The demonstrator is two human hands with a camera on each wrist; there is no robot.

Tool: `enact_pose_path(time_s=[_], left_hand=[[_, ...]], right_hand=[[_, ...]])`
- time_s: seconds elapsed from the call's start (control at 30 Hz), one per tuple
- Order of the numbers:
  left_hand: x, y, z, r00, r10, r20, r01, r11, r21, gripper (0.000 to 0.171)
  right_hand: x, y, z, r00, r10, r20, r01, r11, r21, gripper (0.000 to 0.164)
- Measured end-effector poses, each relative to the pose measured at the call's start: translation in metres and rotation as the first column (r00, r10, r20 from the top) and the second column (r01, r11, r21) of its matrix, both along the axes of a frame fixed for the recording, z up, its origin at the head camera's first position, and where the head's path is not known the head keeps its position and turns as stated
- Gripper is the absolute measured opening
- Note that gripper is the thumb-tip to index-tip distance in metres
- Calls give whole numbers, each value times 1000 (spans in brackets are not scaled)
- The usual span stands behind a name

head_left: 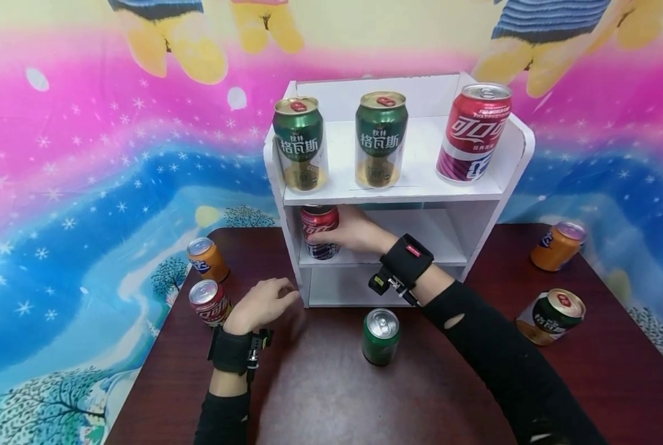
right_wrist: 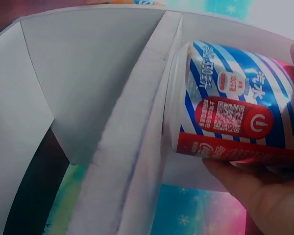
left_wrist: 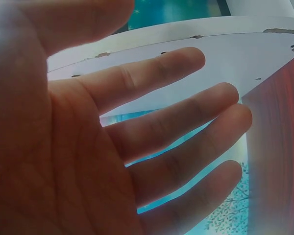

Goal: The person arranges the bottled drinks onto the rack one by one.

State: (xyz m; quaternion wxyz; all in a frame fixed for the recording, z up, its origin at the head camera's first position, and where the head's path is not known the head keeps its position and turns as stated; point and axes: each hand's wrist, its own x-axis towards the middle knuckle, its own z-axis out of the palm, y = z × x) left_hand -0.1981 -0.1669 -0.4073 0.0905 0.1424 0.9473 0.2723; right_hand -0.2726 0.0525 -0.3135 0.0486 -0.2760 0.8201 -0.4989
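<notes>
Grips a red can in the right hand; holds the left hand loosely spread. Likely feels stiff, slick, dentable: best gripped mid-body.

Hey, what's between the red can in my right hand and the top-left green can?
The white top shelf separates the red can from the green can, as the head view shows.

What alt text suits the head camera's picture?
A person's right hand grips a red can at the middle shelf of a white rack with three cans on top. The empty left hand is over a table holding more cans.
</notes>
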Motion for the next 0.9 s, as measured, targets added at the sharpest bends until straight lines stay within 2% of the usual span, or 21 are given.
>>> enact_pose_path(time_s=[0.13,0.27,0.4,0.53,0.73,0.9], left_hand=[[0,0,-1,1000,5,12,-5,1000,1,24],[0,0,-3,1000,13,16,-13,1000,8,24],[1,1,-4,1000,13,15,-13,1000,2,25],[2,1,-4,1000,11,11,-11,1000,-5,25],[1,2,-2,1000,3,2,-3,1000,-3,24],[0,2,0,1000,6,12,-6,1000,-9,25]], right_hand=[[6,-5,-3,997,-44,-59,43,999,-9,81],[14,-11,-6,980,-123,-157,133,990,49,82],[16,-14,-8,966,-170,-193,185,981,63,84],[15,-12,-9,972,-158,-172,171,983,60,83],[8,-7,-6,991,-87,-105,90,996,27,81],[2,-4,-6,996,-56,-65,57,998,18,82]])
